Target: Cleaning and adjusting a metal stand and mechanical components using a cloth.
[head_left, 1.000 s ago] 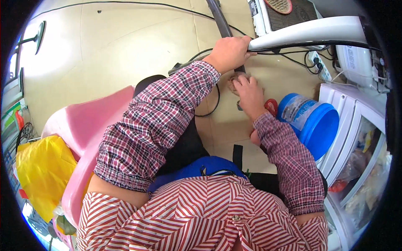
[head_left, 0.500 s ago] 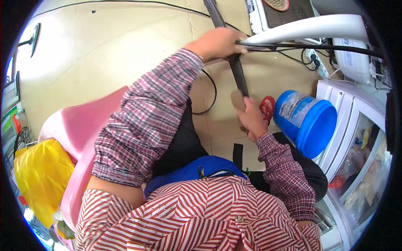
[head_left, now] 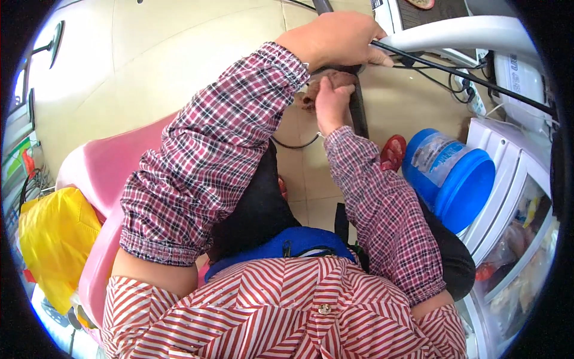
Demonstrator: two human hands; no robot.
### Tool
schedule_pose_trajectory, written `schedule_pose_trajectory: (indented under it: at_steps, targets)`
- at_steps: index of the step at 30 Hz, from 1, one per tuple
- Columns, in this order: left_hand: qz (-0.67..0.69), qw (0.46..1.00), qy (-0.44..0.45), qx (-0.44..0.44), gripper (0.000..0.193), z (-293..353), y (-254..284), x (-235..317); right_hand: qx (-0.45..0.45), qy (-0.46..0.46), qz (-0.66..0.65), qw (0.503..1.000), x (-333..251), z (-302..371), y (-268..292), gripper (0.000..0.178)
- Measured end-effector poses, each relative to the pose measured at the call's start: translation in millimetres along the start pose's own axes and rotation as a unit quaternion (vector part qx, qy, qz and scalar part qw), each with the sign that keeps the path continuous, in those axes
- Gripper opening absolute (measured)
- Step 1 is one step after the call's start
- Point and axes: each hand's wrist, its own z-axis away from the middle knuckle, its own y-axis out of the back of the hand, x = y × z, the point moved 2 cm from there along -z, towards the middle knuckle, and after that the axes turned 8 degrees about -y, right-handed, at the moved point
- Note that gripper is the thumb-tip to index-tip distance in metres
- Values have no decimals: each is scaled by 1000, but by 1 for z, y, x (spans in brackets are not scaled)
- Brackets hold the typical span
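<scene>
My left hand [head_left: 338, 40] reaches across at the top, its fingers closed round a black cable [head_left: 460, 78] close to the end of a white curved tube [head_left: 460, 35]. Whether it also grips the tube is hard to tell. Just below it, my right hand [head_left: 333, 103] is closed on a crumpled brown cloth [head_left: 341, 78], pressed against or close to a dark bar [head_left: 359, 110] low over the floor. My left hand and forearm cover part of the bar.
On the right, a blue bucket [head_left: 451, 179] lies tilted beside a white cabinet [head_left: 493, 197] with glass doors. A pink chair [head_left: 119, 146] with a yellow bag [head_left: 57, 239] is at left. A power strip [head_left: 472, 96] and loose cables lie upper right. Red shoes [head_left: 393, 152] show below.
My right hand has moved up and left with the cloth, from the bar's near end to beneath my left hand. My left hand has shifted slightly up and right.
</scene>
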Motion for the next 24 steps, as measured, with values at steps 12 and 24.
schedule_pose_trajectory:
  at_steps: [12, 24]
  targets:
    - [13, 992, 114, -59, 37, -2, 3, 12, -181, 226, 311, 905, -6, 29, -28, 34]
    - [-87, 988, 46, -118, 34, 66, -40, 61, -12, 163, 226, 960, -13, 8, 4, 34]
